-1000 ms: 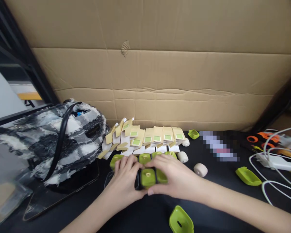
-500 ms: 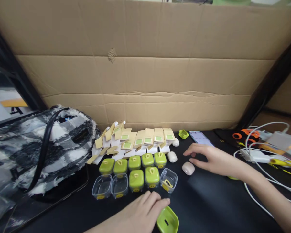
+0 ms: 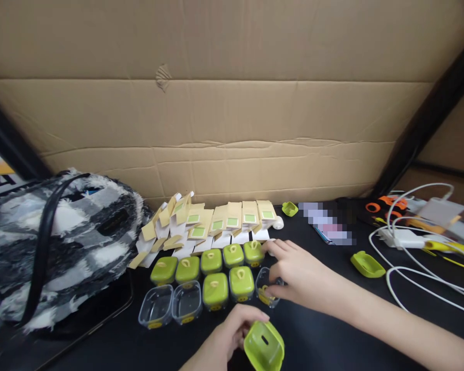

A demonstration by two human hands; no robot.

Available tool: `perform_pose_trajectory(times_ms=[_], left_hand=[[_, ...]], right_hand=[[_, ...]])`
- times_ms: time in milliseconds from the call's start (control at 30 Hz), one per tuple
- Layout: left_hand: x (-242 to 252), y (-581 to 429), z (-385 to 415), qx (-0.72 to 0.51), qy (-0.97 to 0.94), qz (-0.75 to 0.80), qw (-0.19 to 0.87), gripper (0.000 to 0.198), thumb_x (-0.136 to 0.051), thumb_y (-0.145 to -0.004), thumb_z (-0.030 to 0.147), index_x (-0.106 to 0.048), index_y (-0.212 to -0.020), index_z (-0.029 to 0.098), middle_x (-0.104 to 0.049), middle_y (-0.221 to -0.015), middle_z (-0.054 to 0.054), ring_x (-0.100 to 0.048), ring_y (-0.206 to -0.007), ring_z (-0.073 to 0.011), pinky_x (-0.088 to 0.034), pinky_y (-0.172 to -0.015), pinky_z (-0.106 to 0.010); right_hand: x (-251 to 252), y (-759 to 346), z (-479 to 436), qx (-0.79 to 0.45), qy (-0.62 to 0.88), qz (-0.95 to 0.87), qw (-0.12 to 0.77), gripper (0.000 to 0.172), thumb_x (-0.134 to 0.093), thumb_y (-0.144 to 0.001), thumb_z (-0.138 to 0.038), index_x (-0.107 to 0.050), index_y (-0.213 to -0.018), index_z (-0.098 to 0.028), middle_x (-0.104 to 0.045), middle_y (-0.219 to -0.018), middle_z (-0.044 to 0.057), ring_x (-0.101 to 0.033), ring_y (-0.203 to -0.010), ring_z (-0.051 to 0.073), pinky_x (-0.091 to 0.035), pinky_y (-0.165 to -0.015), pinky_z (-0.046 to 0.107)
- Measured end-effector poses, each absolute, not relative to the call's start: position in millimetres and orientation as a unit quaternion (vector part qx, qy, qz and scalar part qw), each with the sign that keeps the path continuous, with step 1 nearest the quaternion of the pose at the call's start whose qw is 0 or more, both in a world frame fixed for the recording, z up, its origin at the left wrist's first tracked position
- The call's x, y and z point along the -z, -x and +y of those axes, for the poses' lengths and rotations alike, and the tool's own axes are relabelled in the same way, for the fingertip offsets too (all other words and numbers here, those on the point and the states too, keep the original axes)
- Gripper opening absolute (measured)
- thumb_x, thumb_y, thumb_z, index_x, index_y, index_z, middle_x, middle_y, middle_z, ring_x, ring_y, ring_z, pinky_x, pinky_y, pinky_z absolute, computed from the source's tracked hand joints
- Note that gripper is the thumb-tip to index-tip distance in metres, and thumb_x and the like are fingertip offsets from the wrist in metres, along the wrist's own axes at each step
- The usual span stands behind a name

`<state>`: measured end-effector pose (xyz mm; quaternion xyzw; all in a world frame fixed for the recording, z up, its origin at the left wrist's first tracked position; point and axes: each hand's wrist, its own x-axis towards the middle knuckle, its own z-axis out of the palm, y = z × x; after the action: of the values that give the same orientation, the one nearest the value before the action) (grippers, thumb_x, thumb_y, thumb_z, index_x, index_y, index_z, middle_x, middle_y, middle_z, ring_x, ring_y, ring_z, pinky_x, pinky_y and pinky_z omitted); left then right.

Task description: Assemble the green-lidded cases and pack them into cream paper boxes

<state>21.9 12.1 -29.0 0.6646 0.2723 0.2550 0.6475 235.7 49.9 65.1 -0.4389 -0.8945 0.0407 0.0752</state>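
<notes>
A green lid (image 3: 263, 346) with a slot in its middle is held by my left hand (image 3: 232, 332), hollow side facing me. My right hand (image 3: 294, 270) reaches over a clear box (image 3: 261, 278) that has a yellow loop (image 3: 263, 295) inside. Its fingers are spread, with the thumb close to the loop. Two clear boxes without lids, the left one (image 3: 155, 305) and its neighbour (image 3: 187, 301), stand in the front row. Several boxes with green lids, such as this lidded box (image 3: 242, 282), stand beside and behind them.
Cardboard packets (image 3: 232, 219) lie behind the boxes, with a white rounded piece (image 3: 278, 222) at their right. A phone (image 3: 322, 224), another green lid (image 3: 367, 264) and white cables (image 3: 394, 234) lie to the right. A shaggy checked bag (image 3: 100, 226) stands at left.
My right hand has moved left and forward, from beside the pale rounded pieces to the clear box with the loop. My left hand has tilted the green lid up.
</notes>
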Motion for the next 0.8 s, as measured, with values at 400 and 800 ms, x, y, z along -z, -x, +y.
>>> perform_pose_trajectory(times_ms=[400, 800], left_hand=[[15, -26, -1, -0.278, -0.541, 0.211, 0.765, 0.053, -0.064, -0.086, 0.035, -0.041, -0.134, 0.035, -0.055, -0.112, -0.003, -0.062, -0.098, -0.0186, -0.047, -0.088, -0.037], [9, -32, 1, -0.373, -0.472, 0.202, 0.772, 0.034, -0.072, -0.081, 0.027, -0.060, -0.113, 0.026, -0.067, -0.106, -0.002, -0.063, -0.089, -0.0121, -0.048, -0.077, -0.025]], right_hand=[[-71, -213, 53, -0.082, 0.526, -0.846, -0.023, 0.006, -0.072, -0.068, -0.016, -0.077, -0.066, -0.012, -0.058, -0.128, 0.027, -0.060, -0.110, 0.042, -0.048, -0.089, 0.049], [-73, -249, 43, -0.189, 0.501, -0.812, 0.234, 0.009, -0.050, -0.089, -0.024, -0.057, -0.084, -0.020, -0.071, -0.092, 0.006, -0.068, -0.090, 0.019, -0.055, -0.075, 0.028]])
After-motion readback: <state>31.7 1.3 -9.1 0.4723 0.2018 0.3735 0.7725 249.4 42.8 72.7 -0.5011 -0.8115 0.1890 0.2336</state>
